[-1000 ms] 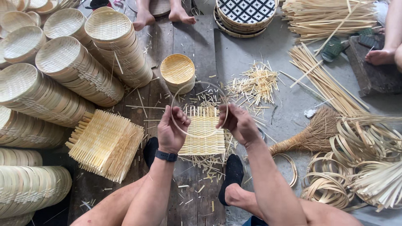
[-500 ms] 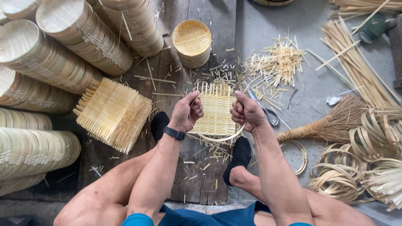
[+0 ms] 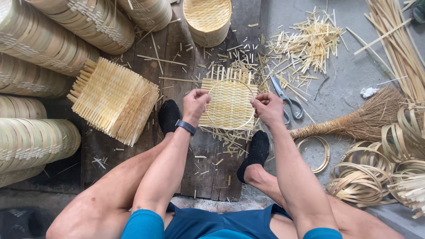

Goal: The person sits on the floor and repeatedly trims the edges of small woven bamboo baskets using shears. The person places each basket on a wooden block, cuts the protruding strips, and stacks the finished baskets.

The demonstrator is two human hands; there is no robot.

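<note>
A square woven bamboo mat (image 3: 228, 102) with loose strip ends lies on dark wooden planks (image 3: 208, 163) between my feet in black socks. A thin bamboo ring (image 3: 230, 80) rests around its middle. My left hand (image 3: 195, 102), with a dark band on the wrist, pinches the ring and mat at the left edge. My right hand (image 3: 268, 107) pinches them at the right edge.
A stack of woven mats (image 3: 113, 99) lies left of my left foot. Rows of stacked round bamboo trays (image 3: 40, 48) fill the left side. A small finished tray (image 3: 207, 20), scissors (image 3: 285, 98), bamboo offcuts (image 3: 305, 42), a straw brush (image 3: 354, 119) and coiled bamboo rings (image 3: 376, 172) lie ahead and right.
The camera has tilted down and closer. My hands have brought the ring down onto the mat, gripping ring and mat together at both sides.
</note>
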